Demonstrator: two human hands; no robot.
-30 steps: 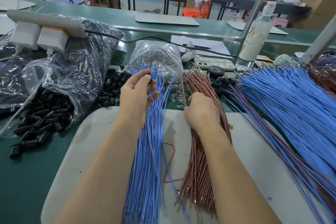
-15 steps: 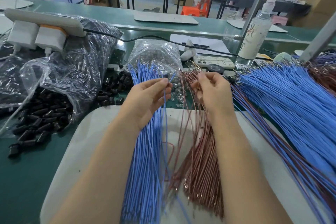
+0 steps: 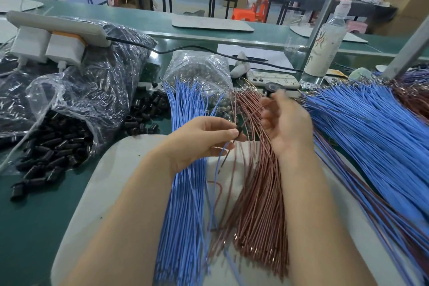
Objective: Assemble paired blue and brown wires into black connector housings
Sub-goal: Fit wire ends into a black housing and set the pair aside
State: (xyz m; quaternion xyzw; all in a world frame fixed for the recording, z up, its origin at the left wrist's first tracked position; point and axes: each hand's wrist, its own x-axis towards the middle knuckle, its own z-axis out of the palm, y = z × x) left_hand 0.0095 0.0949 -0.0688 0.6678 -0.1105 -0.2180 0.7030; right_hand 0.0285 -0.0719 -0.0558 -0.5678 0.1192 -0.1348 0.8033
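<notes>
Spare housings are heaped well left of the fingers. One black connector housing is pinched by the left hand, with a blue wire hung just below its fingers. A brown wire is pinched by the blurred right hand.

Fingertips of right grip blurred; black housing half hidden by left grip; blue wires cropped below.
</notes>
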